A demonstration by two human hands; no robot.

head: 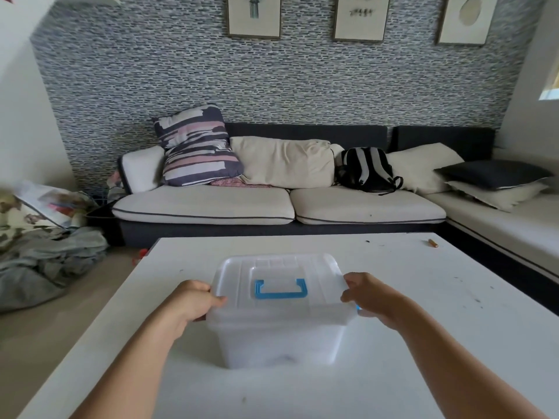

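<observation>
Two hands on the job as I watch from the head cam. L hand point(193, 303) grips the left edge of the frosted, translucent plastic lid point(281, 267), thumb lying on top, fingers curled under the rim. R hand point(367, 297) does the same on the right edge, thumb on top, fingers wrapped below; a bit of blue clip point(357, 307) shows just beside its palm. The lid sits flat on the translucent white rectangular plastic storage box point(281, 343), and its blue U-shaped plastic handle point(280, 290) lies folded down at the centre. The box stands upright on the white flat desk point(423, 313), approx. mid-width, near my edge, between both forearms. I can't tell what's inside; walls too cloudy.

Far right corner of the desk: a small orange-brown stick point(433, 243), well apart from the box. Behind the desk, a cream and dark grey sofa point(272, 204) w/ a black and grey backpack point(367, 169) and a pink-striped navy cushion point(196, 146).
</observation>
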